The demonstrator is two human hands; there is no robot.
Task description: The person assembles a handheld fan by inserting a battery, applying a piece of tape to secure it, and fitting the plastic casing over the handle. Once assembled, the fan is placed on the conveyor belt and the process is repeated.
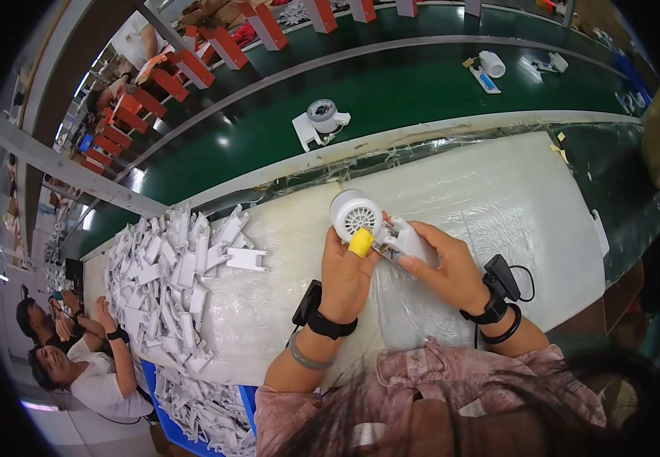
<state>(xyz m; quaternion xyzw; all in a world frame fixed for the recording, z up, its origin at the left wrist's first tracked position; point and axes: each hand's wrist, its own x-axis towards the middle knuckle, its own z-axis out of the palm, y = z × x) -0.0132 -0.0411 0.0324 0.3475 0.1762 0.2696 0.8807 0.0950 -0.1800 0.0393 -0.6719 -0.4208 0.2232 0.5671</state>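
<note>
In front of me I hold a small white appliance with a round, slotted grille head (360,217) and a handle part (414,242); its exact kind I cannot make out. My left hand (345,282) is closed around the head's lower side, with a yellow cover (360,244) on its thumb. From the right, my right hand (452,274) grips the handle part, fingers over its far side and thumb on the near side. Between the head and the handle some small inner parts show. Both wrists wear black straps with small black devices.
A large heap of white plastic parts (170,274) lies on the left of the plastic-covered table (299,305), above a blue bin (239,396) of similar pieces. Beyond runs a green conveyor (231,137) carrying an opened white unit (321,122) and others. Two people sit at left.
</note>
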